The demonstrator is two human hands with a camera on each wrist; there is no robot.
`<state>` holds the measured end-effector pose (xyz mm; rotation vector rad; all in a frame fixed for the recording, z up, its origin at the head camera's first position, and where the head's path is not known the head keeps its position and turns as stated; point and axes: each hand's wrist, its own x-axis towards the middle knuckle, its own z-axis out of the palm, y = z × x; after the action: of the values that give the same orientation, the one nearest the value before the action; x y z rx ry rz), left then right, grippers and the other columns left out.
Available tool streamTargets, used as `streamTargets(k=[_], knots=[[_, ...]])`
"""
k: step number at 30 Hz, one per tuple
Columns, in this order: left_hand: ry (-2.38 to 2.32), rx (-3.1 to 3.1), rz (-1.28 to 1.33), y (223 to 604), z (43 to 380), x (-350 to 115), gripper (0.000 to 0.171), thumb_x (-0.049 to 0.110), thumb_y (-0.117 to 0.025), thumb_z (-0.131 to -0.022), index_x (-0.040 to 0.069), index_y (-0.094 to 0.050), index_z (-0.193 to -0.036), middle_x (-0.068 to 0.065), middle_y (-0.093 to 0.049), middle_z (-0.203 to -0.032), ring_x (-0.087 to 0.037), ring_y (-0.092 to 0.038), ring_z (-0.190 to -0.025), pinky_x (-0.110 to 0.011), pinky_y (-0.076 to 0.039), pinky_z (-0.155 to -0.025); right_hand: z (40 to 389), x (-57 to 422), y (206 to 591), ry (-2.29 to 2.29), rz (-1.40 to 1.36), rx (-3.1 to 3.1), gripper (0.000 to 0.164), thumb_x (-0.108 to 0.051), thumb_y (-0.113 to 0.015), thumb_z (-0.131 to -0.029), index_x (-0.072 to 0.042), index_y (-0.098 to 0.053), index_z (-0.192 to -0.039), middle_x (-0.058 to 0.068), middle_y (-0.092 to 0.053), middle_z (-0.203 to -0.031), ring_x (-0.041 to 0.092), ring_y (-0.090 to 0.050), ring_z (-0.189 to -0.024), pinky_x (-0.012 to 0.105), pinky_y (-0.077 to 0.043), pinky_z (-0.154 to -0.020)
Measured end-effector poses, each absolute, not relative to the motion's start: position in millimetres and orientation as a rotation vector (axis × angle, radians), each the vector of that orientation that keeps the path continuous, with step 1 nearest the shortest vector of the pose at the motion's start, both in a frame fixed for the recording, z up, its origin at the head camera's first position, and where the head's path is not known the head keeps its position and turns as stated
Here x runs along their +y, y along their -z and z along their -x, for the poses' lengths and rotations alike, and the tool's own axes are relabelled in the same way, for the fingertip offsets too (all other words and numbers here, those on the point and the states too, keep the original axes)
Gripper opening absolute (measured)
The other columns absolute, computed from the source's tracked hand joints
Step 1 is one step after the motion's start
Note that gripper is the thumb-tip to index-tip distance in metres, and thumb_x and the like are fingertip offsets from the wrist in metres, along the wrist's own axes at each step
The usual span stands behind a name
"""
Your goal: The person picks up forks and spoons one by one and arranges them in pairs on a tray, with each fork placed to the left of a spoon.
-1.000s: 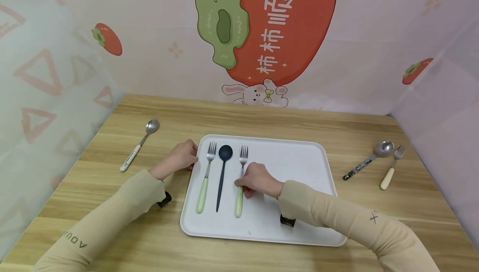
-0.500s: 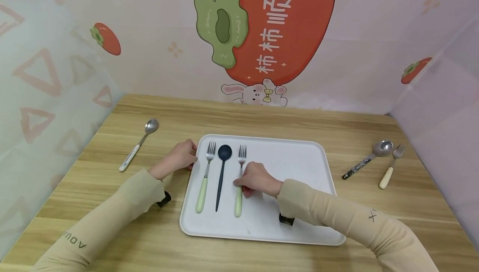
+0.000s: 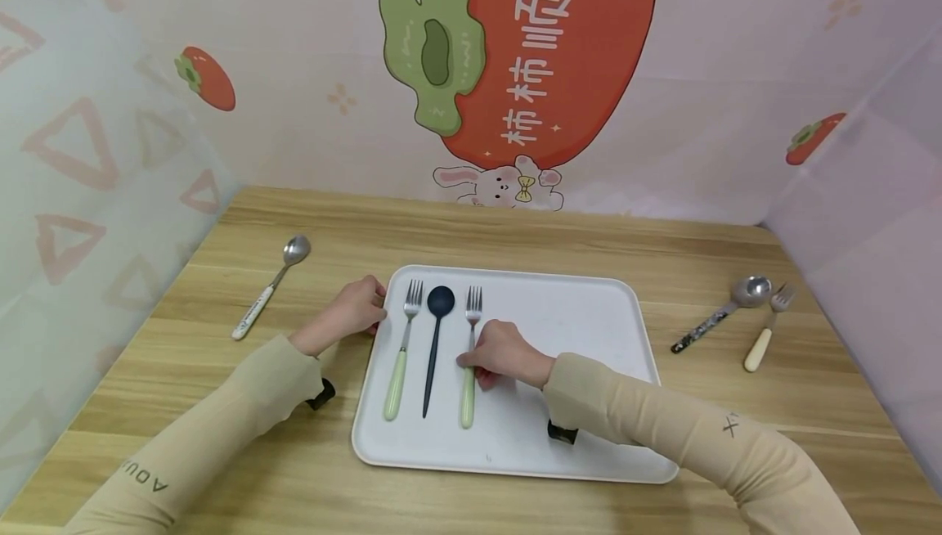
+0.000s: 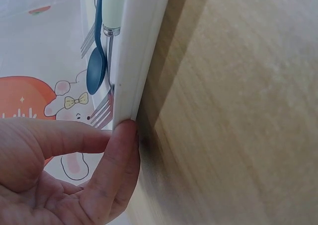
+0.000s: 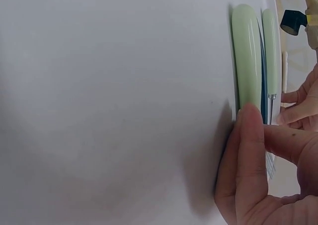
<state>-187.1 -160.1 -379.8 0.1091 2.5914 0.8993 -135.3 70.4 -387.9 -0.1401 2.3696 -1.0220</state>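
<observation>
On the table lies a white rectangular tray (image 3: 567, 314). My left hand (image 3: 342, 318) pinches its left rim between thumb and fingers, as the tray edge (image 4: 133, 61) shows in the left wrist view. My right hand (image 3: 508, 353) pinches the green-handled fork (image 3: 468, 404) nearest the tray's middle, where handle and metal neck meet; its tines point to the back. In the right wrist view this fork's handle (image 5: 246, 53) lies low along the tray surface. Left of it are a dark blue spoon (image 3: 441, 302) and a second green-handled fork (image 3: 395, 388), roughly parallel.
A spoon with a white patterned handle (image 3: 253, 312) lies on the wooden table (image 3: 184, 420) left of the tray. To the right lie a spoon with a dark speckled handle (image 3: 699, 332) and a small cream-handled fork (image 3: 758, 349). Printed cloth walls (image 3: 294, 134) enclose the table.
</observation>
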Motion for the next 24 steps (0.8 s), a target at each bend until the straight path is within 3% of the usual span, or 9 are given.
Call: streamTargets(k=[17,24], knots=[[-0.881,2.59,-0.1,382.8,188.1,-160.7,0.028,-0.002,-0.053,-0.083,-0.01,-0.042,-0.108,-0.021,-0.056,-0.09,-0.018,-0.058,-0.061,-0.026,-0.054,-0.054,134.3,72.5,385.9,0.998,0.162,2.378,0.032,-0.021,-0.066,-0.082,-0.001,-0.062,-0.057,0.004,-0.054,-0.045,0.011,-0.054,-0.04,0.022,-0.048,-0.046],[-0.889,2.582,-0.092,383.4,189.2,-161.1,0.028,-0.002,-0.053,-0.083,-0.009,-0.042,-0.108,-0.022,-0.057,-0.091,-0.018,-0.057,-0.062,-0.025,-0.054,-0.054,133.4,80.1,377.3,1.001,0.148,2.417,0.021,-0.02,-0.063,-0.084,-0.002,-0.06,-0.073,0.007,-0.059,-0.058,0.014,-0.055,-0.047,0.024,-0.048,-0.046]])
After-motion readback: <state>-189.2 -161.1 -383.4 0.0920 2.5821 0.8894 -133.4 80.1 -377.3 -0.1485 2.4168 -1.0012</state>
